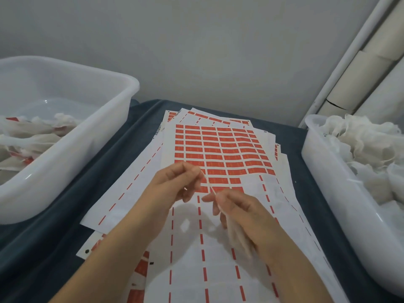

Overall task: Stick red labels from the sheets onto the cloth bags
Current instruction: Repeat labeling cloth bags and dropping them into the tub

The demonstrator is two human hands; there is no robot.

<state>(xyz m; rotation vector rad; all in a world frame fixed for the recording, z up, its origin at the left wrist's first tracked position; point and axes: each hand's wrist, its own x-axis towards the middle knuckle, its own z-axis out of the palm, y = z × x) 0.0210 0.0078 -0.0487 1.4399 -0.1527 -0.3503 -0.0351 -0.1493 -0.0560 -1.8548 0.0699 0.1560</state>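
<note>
Both hands pinch cloth bag string above label sheet.

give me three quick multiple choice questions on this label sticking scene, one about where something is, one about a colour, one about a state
1. Where is the tub with bags that already carry red labels?
A. at the person's left
B. at the person's right
C. on top of the label sheets

2. What colour is the cloth under the label sheets?
A. white
B. dark blue
C. green

3. What is the right hand doing?
A. lying flat on the sheet
B. gripping a cloth bag
C. reaching into a tub

Answers:
1. A: red patches show among the bags in the left tub, while the right tub holds plain white bags.
2. B: the cloth shows dark blue around the label sheets.
3. B: the right hand is curled round a cloth bag, and its string runs up to the left hand.
</note>
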